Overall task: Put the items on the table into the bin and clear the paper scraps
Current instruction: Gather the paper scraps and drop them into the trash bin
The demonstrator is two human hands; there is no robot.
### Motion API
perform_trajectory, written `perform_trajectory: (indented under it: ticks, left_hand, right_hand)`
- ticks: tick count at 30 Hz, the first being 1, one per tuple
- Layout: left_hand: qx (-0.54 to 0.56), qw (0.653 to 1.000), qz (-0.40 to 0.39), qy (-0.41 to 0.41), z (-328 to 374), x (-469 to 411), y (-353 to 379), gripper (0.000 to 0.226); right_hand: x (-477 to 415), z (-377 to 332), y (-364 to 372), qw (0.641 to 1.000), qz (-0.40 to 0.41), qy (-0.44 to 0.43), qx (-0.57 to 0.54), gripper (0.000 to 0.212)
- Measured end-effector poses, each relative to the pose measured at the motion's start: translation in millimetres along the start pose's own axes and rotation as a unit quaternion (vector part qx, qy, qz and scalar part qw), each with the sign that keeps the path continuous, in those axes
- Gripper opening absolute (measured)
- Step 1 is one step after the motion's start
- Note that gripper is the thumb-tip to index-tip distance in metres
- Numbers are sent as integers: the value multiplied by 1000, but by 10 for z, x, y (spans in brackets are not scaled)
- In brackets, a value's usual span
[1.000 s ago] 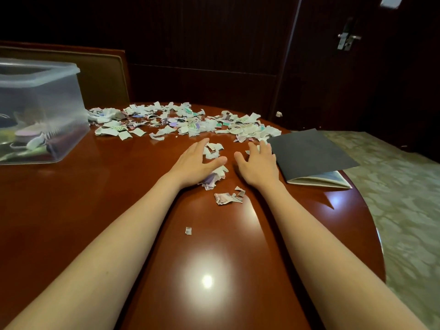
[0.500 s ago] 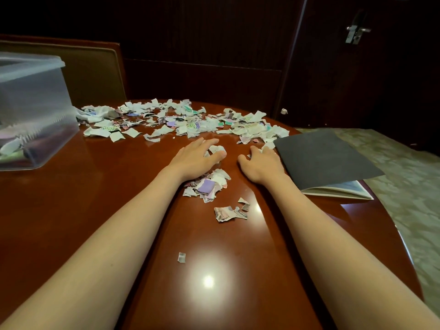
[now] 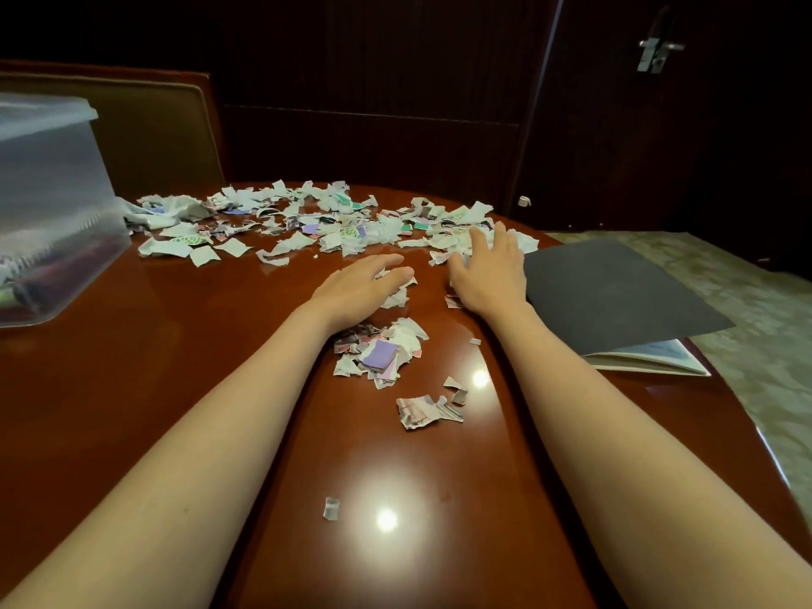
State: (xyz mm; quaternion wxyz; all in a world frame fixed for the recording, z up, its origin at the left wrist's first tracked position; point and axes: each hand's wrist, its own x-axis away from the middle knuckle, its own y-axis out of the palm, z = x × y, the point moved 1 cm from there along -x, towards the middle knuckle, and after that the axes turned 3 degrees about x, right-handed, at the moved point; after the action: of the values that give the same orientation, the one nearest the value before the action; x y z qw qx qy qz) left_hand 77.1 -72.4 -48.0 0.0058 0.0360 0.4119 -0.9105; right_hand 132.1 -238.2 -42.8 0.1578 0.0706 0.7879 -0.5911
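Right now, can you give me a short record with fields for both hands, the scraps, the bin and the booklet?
left hand: flat, fingers resting on scraps
right hand: fingers spread over scraps
torn white and coloured paper scraps: scattered across the far part of the glossy red-brown wooden table; small pile by left wrist
clear plastic bin: far left, items inside
dark grey booklet: beside right hand

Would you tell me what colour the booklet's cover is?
The booklet cover is dark grey; head view shows it.
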Motion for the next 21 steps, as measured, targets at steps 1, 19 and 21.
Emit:
perform_trajectory:
  ticks: [1, 19, 21]
  left_hand:
    - [6, 1000, 0, -2, -9, -16, -1, 51]
    - [72, 997, -10, 21, -30, -83, -41, 44]
    - [86, 996, -13, 18, -30, -61, -39, 43]
  right_hand:
    - [-73, 1, 21, 1000, 3, 1, 1, 56]
    - [-121, -60, 17, 982, -137, -126, -43, 45]
    - [-7, -83, -39, 978, -141, -140, -67, 41]
